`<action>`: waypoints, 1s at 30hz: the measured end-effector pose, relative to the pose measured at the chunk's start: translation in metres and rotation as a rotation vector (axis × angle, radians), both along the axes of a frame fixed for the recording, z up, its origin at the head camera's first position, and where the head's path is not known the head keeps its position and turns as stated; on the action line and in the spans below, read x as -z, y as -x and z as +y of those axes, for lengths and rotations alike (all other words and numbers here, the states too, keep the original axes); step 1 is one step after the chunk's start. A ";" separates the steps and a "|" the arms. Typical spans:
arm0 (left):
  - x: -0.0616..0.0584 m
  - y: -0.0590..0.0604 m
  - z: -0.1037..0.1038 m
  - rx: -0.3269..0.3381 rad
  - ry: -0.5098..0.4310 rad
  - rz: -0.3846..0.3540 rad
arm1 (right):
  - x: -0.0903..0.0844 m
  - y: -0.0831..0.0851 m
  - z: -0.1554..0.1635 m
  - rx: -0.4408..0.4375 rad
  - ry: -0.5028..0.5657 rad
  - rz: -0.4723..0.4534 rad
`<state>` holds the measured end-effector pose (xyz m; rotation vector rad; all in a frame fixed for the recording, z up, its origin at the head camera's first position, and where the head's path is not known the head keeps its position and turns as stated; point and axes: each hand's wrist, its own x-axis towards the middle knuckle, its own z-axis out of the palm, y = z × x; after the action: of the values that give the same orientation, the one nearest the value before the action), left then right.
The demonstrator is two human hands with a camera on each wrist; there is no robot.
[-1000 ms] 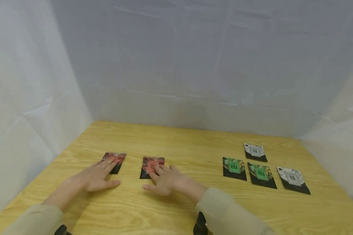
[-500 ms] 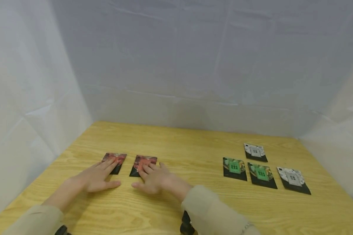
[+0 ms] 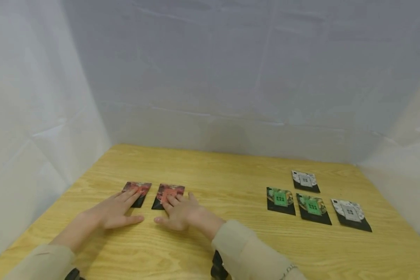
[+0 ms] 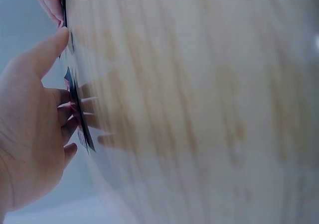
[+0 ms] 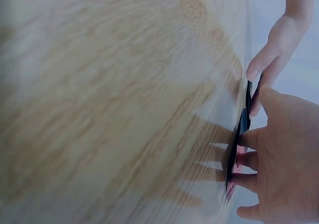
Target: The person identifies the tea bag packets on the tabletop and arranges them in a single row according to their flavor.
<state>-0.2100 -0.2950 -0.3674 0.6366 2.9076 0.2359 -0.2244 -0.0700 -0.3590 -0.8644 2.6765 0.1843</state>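
Observation:
Two red-and-black packets lie side by side on the wooden table (image 3: 210, 171). My left hand (image 3: 113, 210) lies flat with straight fingers pressing the left red packet (image 3: 138, 189). My right hand (image 3: 176, 212) lies flat too, its fingertips on the right red packet (image 3: 171, 190). In the left wrist view, my left hand (image 4: 35, 129) touches the packet's thin edge (image 4: 79, 119). The right wrist view shows my right hand (image 5: 279, 179) against the other packet's edge (image 5: 239, 149).
On the right of the table lie two green packets (image 3: 280, 199) (image 3: 313, 208) and two white packets (image 3: 305, 180) (image 3: 350, 213). White sheeting (image 3: 231, 70) walls in the table at the back and on both sides.
My right hand has slid its red packet leftward until it sits close beside the left red packet. My left hand has stayed still.

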 end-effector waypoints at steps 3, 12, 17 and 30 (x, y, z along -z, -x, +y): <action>0.000 0.000 0.001 0.008 -0.007 -0.005 | -0.001 0.000 0.000 0.006 -0.006 0.002; 0.001 0.002 0.001 0.018 0.004 0.017 | 0.000 0.001 0.000 0.022 -0.029 0.010; -0.001 0.003 0.002 0.017 0.006 0.021 | 0.001 0.002 0.000 0.019 -0.031 0.020; 0.001 0.001 0.002 0.026 0.003 0.015 | -0.004 0.015 0.042 -0.055 0.132 0.095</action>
<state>-0.2106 -0.2929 -0.3681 0.6786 2.9108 0.2243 -0.2397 -0.0281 -0.3552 -0.9933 2.7808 0.0635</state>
